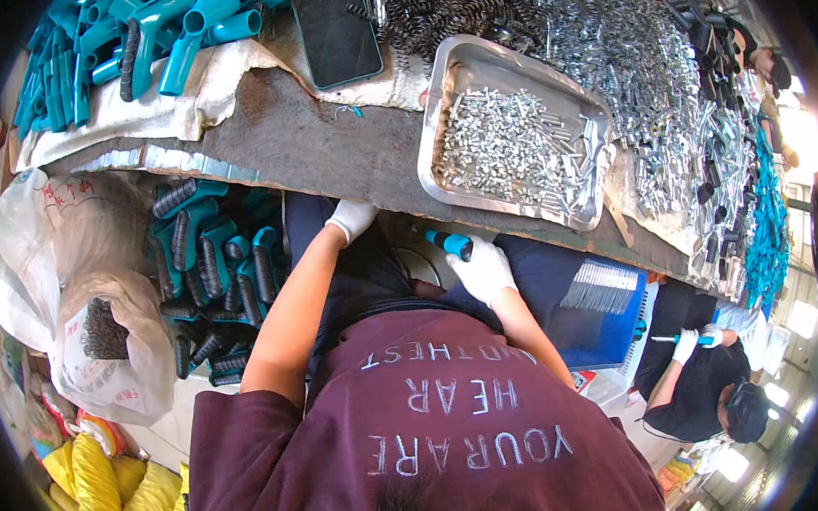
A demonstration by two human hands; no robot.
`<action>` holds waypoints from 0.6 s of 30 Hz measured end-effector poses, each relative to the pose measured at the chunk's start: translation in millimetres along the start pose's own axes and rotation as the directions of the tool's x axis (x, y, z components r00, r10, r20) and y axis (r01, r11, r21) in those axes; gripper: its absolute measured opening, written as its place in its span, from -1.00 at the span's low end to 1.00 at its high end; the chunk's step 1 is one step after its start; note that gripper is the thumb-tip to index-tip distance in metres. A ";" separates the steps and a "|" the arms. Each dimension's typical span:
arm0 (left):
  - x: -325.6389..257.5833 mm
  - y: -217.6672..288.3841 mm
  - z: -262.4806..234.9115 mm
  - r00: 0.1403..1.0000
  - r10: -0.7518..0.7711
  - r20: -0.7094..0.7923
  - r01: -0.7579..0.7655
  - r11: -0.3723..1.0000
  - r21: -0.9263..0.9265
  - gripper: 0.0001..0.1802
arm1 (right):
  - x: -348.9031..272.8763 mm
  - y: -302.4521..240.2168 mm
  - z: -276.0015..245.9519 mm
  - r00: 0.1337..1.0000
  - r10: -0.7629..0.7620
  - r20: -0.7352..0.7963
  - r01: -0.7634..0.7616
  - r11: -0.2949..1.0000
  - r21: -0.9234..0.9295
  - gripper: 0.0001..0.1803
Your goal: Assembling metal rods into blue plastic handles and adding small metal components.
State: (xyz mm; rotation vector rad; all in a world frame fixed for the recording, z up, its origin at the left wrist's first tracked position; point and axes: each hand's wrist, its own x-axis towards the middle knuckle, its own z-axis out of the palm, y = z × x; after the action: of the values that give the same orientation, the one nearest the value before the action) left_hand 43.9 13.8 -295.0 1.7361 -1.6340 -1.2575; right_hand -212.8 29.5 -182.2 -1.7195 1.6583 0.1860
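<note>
My right hand [482, 268], in a white glove, grips a teal tool handle with a black band [450, 243] just under the table's front edge. In a white glove too, my left hand [350, 218] reaches down beneath that edge; what its fingers hold is hidden. A steel tray [442, 96] full of small shiny metal pins sits on the table right above both hands.
A box of teal-and-black handles [211, 266] stands at my left, beside white plastic bags [108, 345]. More teal handles [129, 39], a dark phone [335, 28], springs and loose metal parts [620, 41] cover the table. Another person [702, 379] works at the right.
</note>
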 end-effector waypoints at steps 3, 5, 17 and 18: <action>0.9 -10.9 0.8 0.999 -0.052 -0.003 0.052 0.997 0.058 -0.51 | 3.0 -7.5 2.2 1.000 0.003 0.027 -0.003 1.000 0.004 -0.57; 5.3 -19.8 2.3 0.997 -0.067 0.046 0.063 0.995 0.081 -0.47 | 6.5 -15.9 3.9 0.999 -0.019 0.036 0.020 0.999 -0.030 -0.56; 17.3 -20.3 22.7 0.962 0.149 0.229 -0.181 0.975 0.126 -0.49 | 67.3 -23.8 -4.8 0.892 -0.251 0.377 0.282 0.959 -0.027 -0.39; 12.2 22.1 29.7 0.942 0.224 0.250 -0.242 0.970 0.041 -0.47 | 72.8 11.9 -6.3 0.879 -0.420 0.227 0.389 0.906 0.169 -0.44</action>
State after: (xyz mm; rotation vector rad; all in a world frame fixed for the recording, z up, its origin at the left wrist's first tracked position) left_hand 5.8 5.5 -295.3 1.4171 -1.9807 -1.3532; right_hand -214.5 -31.9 -223.5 -1.8220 1.0706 0.1035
